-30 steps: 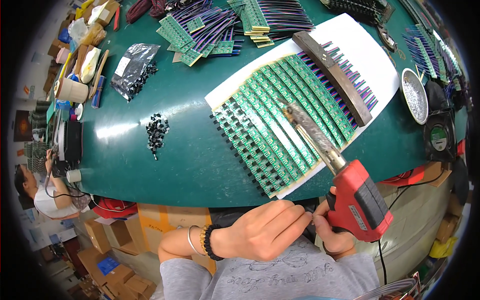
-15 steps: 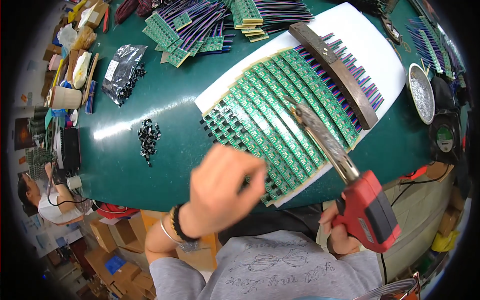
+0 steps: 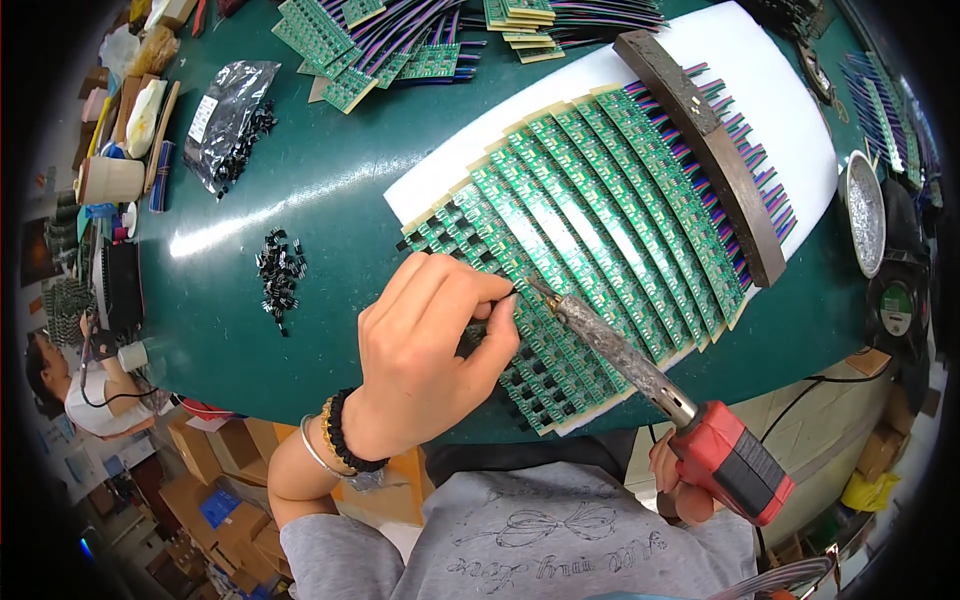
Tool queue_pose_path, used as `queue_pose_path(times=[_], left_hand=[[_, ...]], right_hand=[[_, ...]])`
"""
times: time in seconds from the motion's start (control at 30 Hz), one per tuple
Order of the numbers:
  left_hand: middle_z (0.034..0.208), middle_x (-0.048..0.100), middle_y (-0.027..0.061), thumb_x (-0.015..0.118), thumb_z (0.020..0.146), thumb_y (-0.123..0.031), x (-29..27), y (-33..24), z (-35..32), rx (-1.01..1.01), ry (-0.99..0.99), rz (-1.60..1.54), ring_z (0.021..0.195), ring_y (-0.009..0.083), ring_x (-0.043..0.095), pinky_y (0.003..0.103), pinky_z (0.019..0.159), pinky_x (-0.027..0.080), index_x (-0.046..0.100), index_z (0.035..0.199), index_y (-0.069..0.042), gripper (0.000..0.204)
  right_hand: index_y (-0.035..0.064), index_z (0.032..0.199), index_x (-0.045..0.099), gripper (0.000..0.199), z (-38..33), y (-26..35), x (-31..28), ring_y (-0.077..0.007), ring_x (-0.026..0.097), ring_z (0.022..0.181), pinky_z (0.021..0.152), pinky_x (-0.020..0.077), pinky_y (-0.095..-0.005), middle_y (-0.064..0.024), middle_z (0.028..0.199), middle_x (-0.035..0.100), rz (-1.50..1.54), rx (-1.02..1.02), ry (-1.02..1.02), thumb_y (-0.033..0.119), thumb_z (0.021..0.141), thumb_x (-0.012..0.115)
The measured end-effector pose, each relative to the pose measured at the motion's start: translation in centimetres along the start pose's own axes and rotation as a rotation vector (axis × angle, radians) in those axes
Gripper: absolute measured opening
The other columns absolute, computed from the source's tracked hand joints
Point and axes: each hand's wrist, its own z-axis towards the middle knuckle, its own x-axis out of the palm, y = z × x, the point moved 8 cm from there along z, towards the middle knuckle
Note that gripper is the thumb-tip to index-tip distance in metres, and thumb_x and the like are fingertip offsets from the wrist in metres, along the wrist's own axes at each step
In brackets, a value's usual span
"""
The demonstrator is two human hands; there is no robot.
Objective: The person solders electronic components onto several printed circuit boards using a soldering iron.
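Note:
My left hand [image 3: 425,340] is over the near-left part of the overlapping green circuit boards [image 3: 610,240]. Thumb and forefinger pinch a small black component [image 3: 514,290] against a board, mostly covered by the fingertips. My right hand [image 3: 682,487] grips a red and black soldering gun [image 3: 706,440], whose tip reaches the boards just beside that component. Black components [image 3: 465,232] sit in rows along the boards' left and near ends. A dark brown bar [image 3: 705,135] lies across the coloured wires at the boards' far side, on a white foam sheet [image 3: 790,110].
Loose black components [image 3: 280,275] lie left on the green table [image 3: 340,240], near an opened plastic bag [image 3: 225,120] of more. Wired boards [image 3: 430,62] are stacked at the back. A metal bowl [image 3: 865,215] and a solder spool [image 3: 893,305] stand right. Another person [image 3: 85,375] works far left.
My left hand has come down onto the boards, fingertips now at the component. The soldering gun's tip has swung left and nearer, to meet those fingertips. The whole view has shifted slightly.

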Motion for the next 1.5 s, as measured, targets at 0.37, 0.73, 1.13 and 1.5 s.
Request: queue_pose_path(times=[0.37,0.73,1.13,1.5], left_hand=[[0.070,0.056,0.0044,0.073,0.068,0.006,-0.1,0.5,0.0,-0.030,0.012,-0.070,0.062,0.0209,0.056,0.032,0.052,0.045,0.064,0.077,-0.004,0.017],[0.069,0.056,0.0039,0.073,0.068,0.004,0.0,0.8,0.0,-0.031,0.006,-0.090,0.062,0.0213,0.056,0.033,0.052,0.045,0.062,0.076,-0.006,0.017],[0.067,0.057,0.0051,0.072,0.070,0.007,-0.1,0.8,0.1,-0.027,0.012,-0.111,0.060,0.0176,0.054,0.029,0.052,0.040,0.065,0.078,-0.001,0.013],[0.068,0.055,0.0039,0.073,0.069,0.004,0.2,0.7,0.3,-0.036,0.035,-0.083,0.062,0.0217,0.056,0.033,0.053,0.044,0.062,0.076,-0.006,0.016]], right_hand=[[0.0096,0.063,0.052,0.063,1.6,1.0,0.2,-0.0163,0.053,0.047,0.049,0.0465,-0.0309,-0.0010,0.054,0.053,-0.173,0.148,-0.146,0.068,0.087,0.059],[0.0094,0.064,0.051,0.063,0.9,0.7,1.0,-0.0182,0.054,0.051,0.050,0.0468,-0.0330,-0.0028,0.058,0.055,0.107,0.115,-0.048,0.069,0.083,0.063],[0.0097,0.060,0.049,0.050,0.0,1.1,0.5,-0.0186,0.051,0.047,0.048,0.0440,-0.0311,-0.0036,0.054,0.052,0.091,0.087,-0.074,0.044,0.097,0.053],[0.0106,0.059,0.048,0.064,2.7,2.8,1.3,-0.0180,0.052,0.048,0.048,0.0448,-0.0308,-0.0026,0.055,0.054,-0.121,0.133,-0.033,0.067,0.089,0.056]])
